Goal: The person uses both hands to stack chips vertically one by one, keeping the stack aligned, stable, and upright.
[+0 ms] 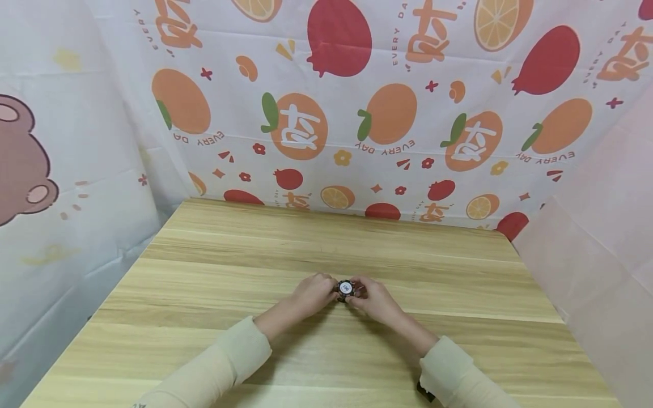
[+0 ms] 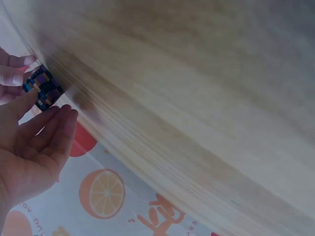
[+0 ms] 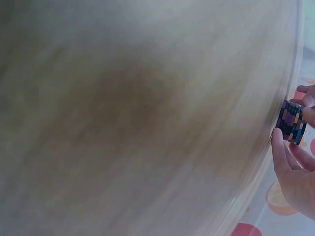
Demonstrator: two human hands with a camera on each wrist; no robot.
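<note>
A short stack of poker chips [image 1: 345, 288] stands upright on the wooden table, its white-centred top chip facing up. Dark edges with coloured blocks show on the stack [image 2: 44, 88] in the left wrist view. My left hand [image 1: 315, 293] holds it from the left, thumb against its side and fingers reaching round. From the right, my right hand [image 1: 378, 301] pinches the same stack between thumb and fingers. In the right wrist view the stack [image 3: 291, 122] sits between both hands; the frame's edge cuts off part of the left hand [image 3: 309, 105].
The wooden table [image 1: 245, 238] runs back to a hanging cloth [image 1: 347, 124] printed with fruit. Pale cloths hang at the left [image 1: 92, 187] and right [image 1: 602, 226] sides. Beside the right sleeve [image 1: 449, 368] a small black object [image 1: 425, 392] shows partly.
</note>
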